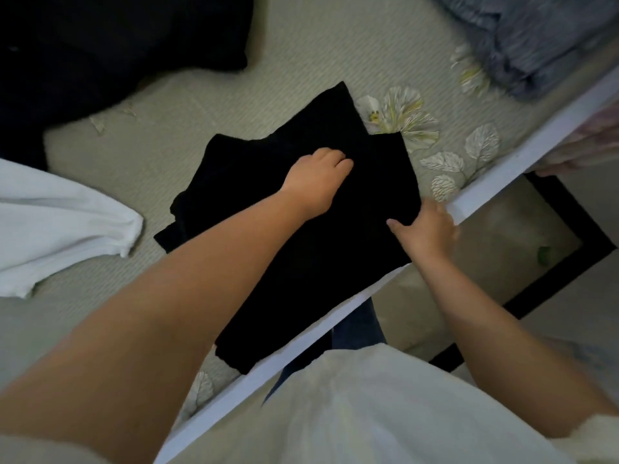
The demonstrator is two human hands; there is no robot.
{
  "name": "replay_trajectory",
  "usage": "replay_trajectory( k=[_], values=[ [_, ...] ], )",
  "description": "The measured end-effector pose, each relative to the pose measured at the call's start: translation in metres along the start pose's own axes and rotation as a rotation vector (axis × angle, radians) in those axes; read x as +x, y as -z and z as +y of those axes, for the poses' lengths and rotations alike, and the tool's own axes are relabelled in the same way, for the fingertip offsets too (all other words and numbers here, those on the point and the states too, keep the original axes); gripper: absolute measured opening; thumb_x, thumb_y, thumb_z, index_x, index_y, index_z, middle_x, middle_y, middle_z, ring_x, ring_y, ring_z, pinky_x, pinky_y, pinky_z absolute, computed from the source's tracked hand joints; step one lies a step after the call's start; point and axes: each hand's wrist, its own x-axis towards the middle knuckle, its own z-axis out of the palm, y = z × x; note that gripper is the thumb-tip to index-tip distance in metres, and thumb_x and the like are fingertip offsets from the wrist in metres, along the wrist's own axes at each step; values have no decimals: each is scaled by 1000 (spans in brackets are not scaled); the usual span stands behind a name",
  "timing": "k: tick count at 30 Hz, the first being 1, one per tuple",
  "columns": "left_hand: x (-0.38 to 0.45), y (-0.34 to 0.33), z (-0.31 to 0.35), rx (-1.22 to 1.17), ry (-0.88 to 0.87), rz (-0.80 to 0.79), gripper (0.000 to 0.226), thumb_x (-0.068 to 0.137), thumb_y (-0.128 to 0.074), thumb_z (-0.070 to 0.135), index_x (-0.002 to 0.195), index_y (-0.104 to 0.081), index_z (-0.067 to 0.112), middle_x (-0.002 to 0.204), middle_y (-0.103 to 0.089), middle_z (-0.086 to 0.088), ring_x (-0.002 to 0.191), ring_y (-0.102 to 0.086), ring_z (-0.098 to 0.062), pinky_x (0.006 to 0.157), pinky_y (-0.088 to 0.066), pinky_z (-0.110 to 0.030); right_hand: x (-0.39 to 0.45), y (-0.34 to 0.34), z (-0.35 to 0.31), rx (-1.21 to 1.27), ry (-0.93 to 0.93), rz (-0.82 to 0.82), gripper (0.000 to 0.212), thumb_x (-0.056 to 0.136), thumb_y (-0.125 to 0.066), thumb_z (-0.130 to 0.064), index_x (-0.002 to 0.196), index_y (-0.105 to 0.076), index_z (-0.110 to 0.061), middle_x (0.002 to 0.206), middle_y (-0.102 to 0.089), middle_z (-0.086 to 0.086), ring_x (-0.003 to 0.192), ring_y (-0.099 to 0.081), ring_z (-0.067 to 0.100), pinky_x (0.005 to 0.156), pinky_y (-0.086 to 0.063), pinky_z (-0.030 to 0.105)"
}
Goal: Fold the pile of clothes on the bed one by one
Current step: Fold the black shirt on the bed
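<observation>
1. White cloth (63,226) lies loose on the bed (301,55) at 9 o'clock. It looks not folded yet.
2. Dark clothes (110,45) sit in a heap at 11 o'clock. They look like they wait their turn too.
3. A black garment (301,262) lies in the middle of the bed, close to the white bed edge (502,169). It is partly folded, with flaps laid over each other, but its edges do not line up yet.
4. The left hand (318,182) rests on top of the black garment with its fingers bent down. I cannot tell if it pinches the cloth or just presses it.
5. The right hand (425,229) pinches the side of the black garment at 3 o'clock, thumb on top.
6. Grey folded cloth (536,41) sits at 1 o'clock. That part looks done.
7. So I think the job is about halfway, with this piece nearly finished.
</observation>
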Motion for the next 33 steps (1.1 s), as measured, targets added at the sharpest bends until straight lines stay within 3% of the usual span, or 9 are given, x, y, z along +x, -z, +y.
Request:
replay_trajectory(
  k=[6,10,12,17,21,24,28,31,33],
  values=[
    [74,15,2,203,-95,-146,81,82,-60,16,146,-10,24,152,-12,0,135,-16,-27,102,-30,-44,12,-1,5,-2,82,-20,34,80,-67,-31,102,-62,-5,110,-58,11,106,-51,28,99,-32,42],
    [91,20,2,153,-92,-239,58,83,-55,10,137,-35,17,138,-37,-5,125,-30,-28,94,-36,-44,11,6,13,112,172,-37,20,84,-63,-25,93,-62,-7,91,-63,8,91,-57,25,92,-30,34],
    [91,24,-2,101,-111,-246,42,86,-50,6,127,-49,12,128,-47,-9,121,-37,-29,90,-39,-41,11,13,13,157,228,-33,19,85,-62,-21,90,-61,-3,84,-63,12,82,-58,28,75,-35,31],
    [69,50,-19,-91,-80,112,29,86,-46,2,110,-61,1,108,-54,-19,104,-45,-32,83,-41,-37,5,43,-3,115,410,259,13,79,-66,-8,84,-63,3,76,-59,18,69,-55,33,61,-35,33],
    [12,75,-41,-102,-238,440,25,76,-46,-5,91,-66,-7,91,-60,-24,89,-53,-39,73,-45,-43,-41,57,-33,100,556,514,16,60,-74,3,72,-62,2,57,-52,13,52,-51,29,60,-33,30],
    [-51,72,-60,-53,-386,605,21,71,-46,-8,76,-66,-7,76,-61,-23,73,-58,-41,61,-45,-40,-102,39,-52,84,662,541,29,51,-77,6,78,-67,3,57,-53,11,50,-53,26,59,-33,27],
    [-138,34,-93,13,-474,642,19,73,-46,-11,70,-64,-7,75,-62,-23,80,-52,-30,68,-41,-37,-178,-21,-64,-17,732,489,36,51,-78,3,86,-70,-1,66,-62,9,58,-60,25,75,-32,35],
    [-190,-15,-116,80,-479,554,18,75,-47,-8,68,-63,-9,76,-64,-25,84,-61,-35,76,-46,-40,-215,-73,-66,-116,704,451,41,47,-79,3,85,-72,-8,66,-62,6,59,-60,22,79,-29,37],
    [-215,-52,-122,125,-379,356,16,70,-61,-13,85,-66,-11,94,-64,-29,97,-60,-46,82,-51,-47,-230,-107,-63,-205,702,379,48,40,-82,-1,86,-74,-12,66,-63,4,58,-61,21,78,-34,39]
  ],
)
